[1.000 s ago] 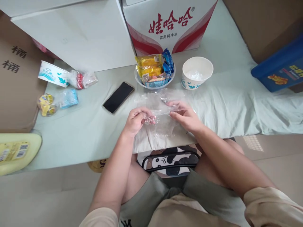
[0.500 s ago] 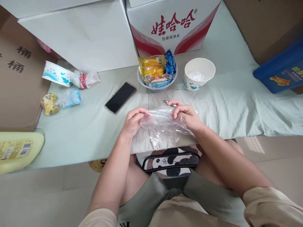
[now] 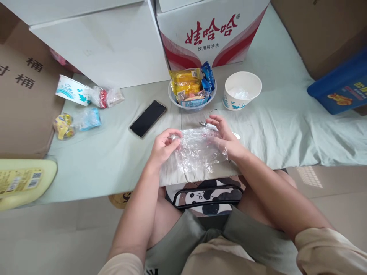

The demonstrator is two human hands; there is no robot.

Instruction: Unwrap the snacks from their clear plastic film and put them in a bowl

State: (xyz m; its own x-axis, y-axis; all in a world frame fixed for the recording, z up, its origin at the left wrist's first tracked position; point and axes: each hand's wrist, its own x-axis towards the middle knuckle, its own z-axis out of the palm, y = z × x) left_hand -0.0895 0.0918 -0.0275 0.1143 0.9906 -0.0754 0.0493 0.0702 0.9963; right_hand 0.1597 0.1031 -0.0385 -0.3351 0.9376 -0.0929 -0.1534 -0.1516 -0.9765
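A crumpled clear plastic bag (image 3: 197,151) lies at the near edge of the pale green cloth (image 3: 114,152), between my hands. My left hand (image 3: 164,147) pinches the bag's left edge with closed fingers. My right hand (image 3: 225,137) has its fingers spread and partly inside or under the bag's right side. Just beyond the bag lies a small metal twist tie (image 3: 204,123). Behind it stands a bowl of wrapped snacks (image 3: 192,89) and a white paper cup (image 3: 242,90) with clear plastic in it.
A black phone (image 3: 148,118) lies left of the bowl. Further left are a tipped paper cup (image 3: 71,89), a bagged red snack (image 3: 106,97) and bagged blue and yellow snacks (image 3: 76,122). A red-and-white carton (image 3: 212,32) stands behind, a blue box (image 3: 341,86) at right.
My right hand has let go its pinch and spread its fingers into the bag. The bag has been pulled wider and lower between my hands. My left hand keeps its pinch.
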